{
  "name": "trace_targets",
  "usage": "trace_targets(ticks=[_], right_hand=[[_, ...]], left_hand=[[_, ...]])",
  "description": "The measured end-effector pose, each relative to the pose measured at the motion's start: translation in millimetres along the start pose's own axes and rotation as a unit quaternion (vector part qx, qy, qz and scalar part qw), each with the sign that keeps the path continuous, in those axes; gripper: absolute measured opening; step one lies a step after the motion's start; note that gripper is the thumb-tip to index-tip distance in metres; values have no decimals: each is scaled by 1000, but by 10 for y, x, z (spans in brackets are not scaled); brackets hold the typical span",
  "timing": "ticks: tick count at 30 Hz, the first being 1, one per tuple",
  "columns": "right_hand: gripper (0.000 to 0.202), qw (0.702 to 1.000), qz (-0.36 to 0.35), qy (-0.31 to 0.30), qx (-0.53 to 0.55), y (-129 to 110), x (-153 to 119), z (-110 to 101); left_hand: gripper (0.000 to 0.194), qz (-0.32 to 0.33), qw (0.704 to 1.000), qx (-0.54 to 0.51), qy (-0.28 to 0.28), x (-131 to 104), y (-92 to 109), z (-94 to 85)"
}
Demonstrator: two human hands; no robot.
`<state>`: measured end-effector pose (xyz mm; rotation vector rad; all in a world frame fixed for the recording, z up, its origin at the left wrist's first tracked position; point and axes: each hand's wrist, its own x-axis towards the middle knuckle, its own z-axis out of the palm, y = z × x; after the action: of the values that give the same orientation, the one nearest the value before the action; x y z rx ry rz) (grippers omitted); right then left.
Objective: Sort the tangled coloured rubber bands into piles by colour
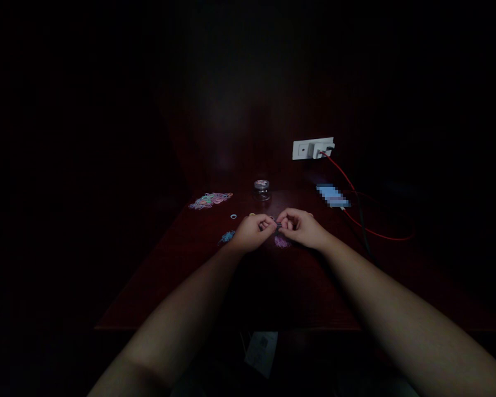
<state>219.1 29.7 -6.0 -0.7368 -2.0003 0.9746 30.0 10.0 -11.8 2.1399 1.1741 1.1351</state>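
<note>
My left hand (254, 231) and my right hand (303, 227) meet over the middle of the dark red table (182, 275). Fingers of both are pinched around a small dark band (278, 225), its details too dim to make out. Just below the fingertips lies a pile of purple bands (282, 242). Blue bands (227, 237) sit at the left hand's outer side, partly covered by it. A single pale ring (233, 216) rests behind that hand, and a yellow band (252, 214) shows beyond its knuckles.
A heap of mixed coloured bands (210, 200) lies at the back left. Behind the hands stands a small round container (262, 186). A blurred phone (333, 196) with a red cable (367, 230) is at the back right, below a wall socket (303, 149).
</note>
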Motion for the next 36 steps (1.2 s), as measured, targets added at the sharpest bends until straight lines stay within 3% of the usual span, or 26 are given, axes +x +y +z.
trace_targets(ticks=[9,24,36], right_hand=[[18,999,-7,31,-30,13,10,-15],[23,997,-4,28,-77,39,8,-31],[23,993,1,23,-117,-26,2,-26]], left_hand=[[21,-3,1000,-3,5,3,9,2],[20,-11,1000,-4,-1,-6,72,-23],[22,-1,1000,8,-1,12,-24,-1]])
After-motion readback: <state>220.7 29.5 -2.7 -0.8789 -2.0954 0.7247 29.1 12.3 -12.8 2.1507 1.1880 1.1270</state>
